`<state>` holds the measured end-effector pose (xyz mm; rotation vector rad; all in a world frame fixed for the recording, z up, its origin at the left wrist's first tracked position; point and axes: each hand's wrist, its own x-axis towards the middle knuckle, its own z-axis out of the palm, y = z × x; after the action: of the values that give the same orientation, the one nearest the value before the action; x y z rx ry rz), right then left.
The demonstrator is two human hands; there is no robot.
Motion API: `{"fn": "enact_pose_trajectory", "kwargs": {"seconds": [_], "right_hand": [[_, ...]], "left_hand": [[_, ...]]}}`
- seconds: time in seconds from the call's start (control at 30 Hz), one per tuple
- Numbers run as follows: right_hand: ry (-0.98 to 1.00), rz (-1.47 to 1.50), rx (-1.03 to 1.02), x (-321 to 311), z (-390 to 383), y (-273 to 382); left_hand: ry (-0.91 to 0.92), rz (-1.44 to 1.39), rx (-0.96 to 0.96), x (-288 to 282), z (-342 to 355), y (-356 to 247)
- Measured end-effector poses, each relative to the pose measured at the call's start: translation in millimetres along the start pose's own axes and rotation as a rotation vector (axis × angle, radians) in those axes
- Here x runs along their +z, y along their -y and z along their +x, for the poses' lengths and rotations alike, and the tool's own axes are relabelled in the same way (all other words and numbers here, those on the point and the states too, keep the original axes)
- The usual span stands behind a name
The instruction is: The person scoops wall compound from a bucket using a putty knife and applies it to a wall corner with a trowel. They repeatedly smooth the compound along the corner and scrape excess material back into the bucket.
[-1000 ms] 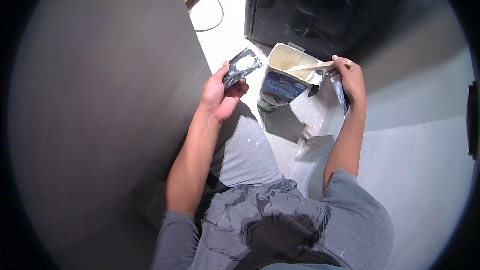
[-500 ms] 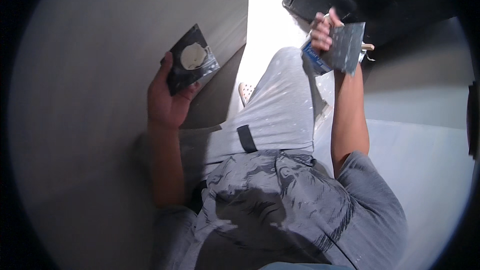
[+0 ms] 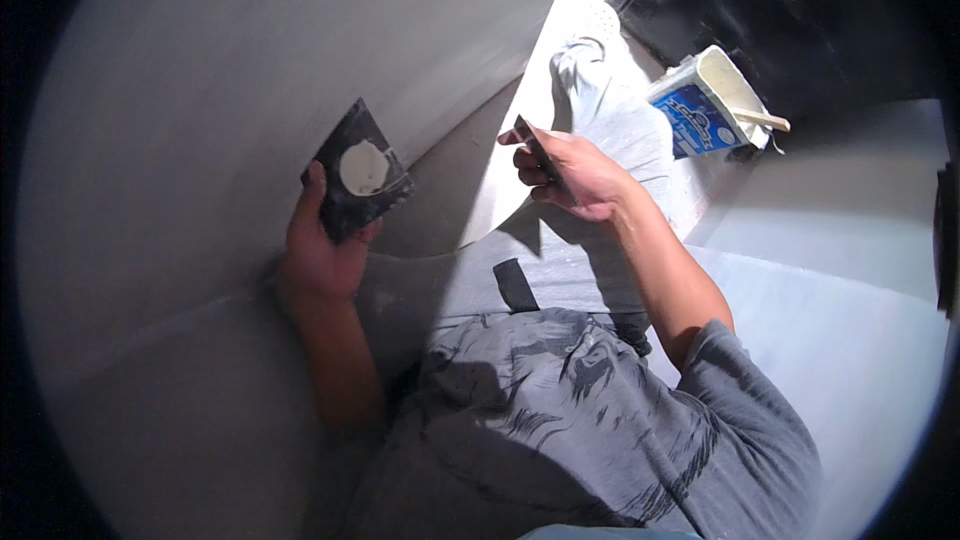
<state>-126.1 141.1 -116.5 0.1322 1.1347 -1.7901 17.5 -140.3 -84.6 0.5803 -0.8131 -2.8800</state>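
Note:
My left hand grips a dark flat scraper plate carrying a round dollop of off-white putty, close to the left grey wall. Near the middle, my right hand has its fingers wrapped round a second thin dark blade, held almost edge-on above my legs. A rectangular tub with a blue label stands beyond it at the right, whitish inside, with a wooden stick lying across its mouth.
A grey wall rises along my left side and a pale panel along my right. A large black cabinet or box is at the back right. My outstretched leg lies between them, its light shoe at the far end.
My right hand has left the stick in the tub and come left and down toward my left hand with the blade. My left hand has moved left. The view has turned.

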Motion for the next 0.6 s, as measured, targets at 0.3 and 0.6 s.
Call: {"fn": "enact_pose_trajectory", "kwargs": {"seconds": [0.3, 0.6], "right_hand": [[0.233, 0.293, -0.066, -8, 2, -11], [0.091, 0.469, -0.161, 38, -31, -20]], "left_hand": [[0.095, 0.245, 0.240, 7, 13, 58], [0.168, 0.854, 0.685, 10, 17, 104]]}}
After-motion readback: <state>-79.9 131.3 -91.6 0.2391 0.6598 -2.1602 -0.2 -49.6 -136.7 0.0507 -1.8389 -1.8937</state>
